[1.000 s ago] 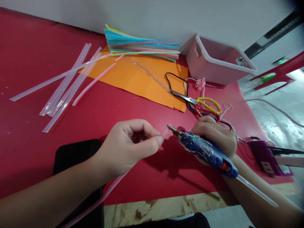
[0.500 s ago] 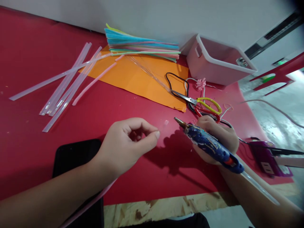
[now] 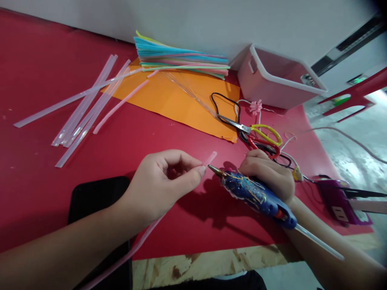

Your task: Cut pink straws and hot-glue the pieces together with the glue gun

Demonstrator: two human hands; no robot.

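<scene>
Between thumb and forefinger, my left hand (image 3: 169,183) pinches a pink pipe cleaner (image 3: 211,158). Its short end sticks out past the fingertips, and its long tail hangs below the wrist toward the lower left. My right hand (image 3: 269,175) is wrapped round a blue hot glue gun (image 3: 256,195) smeared with dried glue. The gun's metal nozzle points left, at or very close to the pipe cleaner's end; contact is hard to tell. From the gun's back a clear glue stick (image 3: 319,241) protrudes.
Behind lie scissors (image 3: 242,127), orange paper (image 3: 169,98), bundled pipe cleaners (image 3: 181,56) and a pink bin (image 3: 272,80). Several glue sticks (image 3: 81,108) rest at left, above a black phone (image 3: 96,197). A purple power strip (image 3: 341,201) and cords are at right.
My right hand has brought the glue gun left, its nozzle now beside my left fingertips. More of the pipe cleaner's end shows beyond my left hand, which has barely moved.
</scene>
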